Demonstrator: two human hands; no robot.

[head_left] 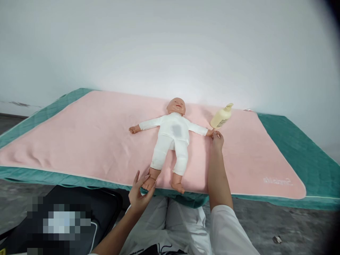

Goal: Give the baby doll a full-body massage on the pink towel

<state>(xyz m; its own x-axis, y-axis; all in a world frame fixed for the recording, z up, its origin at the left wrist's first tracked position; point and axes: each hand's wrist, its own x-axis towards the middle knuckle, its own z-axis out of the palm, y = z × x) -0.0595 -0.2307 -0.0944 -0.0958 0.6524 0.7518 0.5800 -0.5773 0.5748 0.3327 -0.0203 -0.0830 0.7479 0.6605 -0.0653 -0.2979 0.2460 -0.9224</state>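
Note:
A baby doll with a white cloth body lies on its back, arms spread, on a pink mat. My right hand is closed, its fingers pinching the doll's hand on the right side of the view. Down by the near edge, my left hand has its fingers apart around the doll's foot; whether it presses on the foot I cannot tell. A pale yellow pump bottle stands tilted in view just beyond my right hand.
Under the pink mat is a green quilted cover, showing at both ends and along the near edge. A white wall rises directly behind. At the lower left is a black seat or case, with a blurred-out patch on it.

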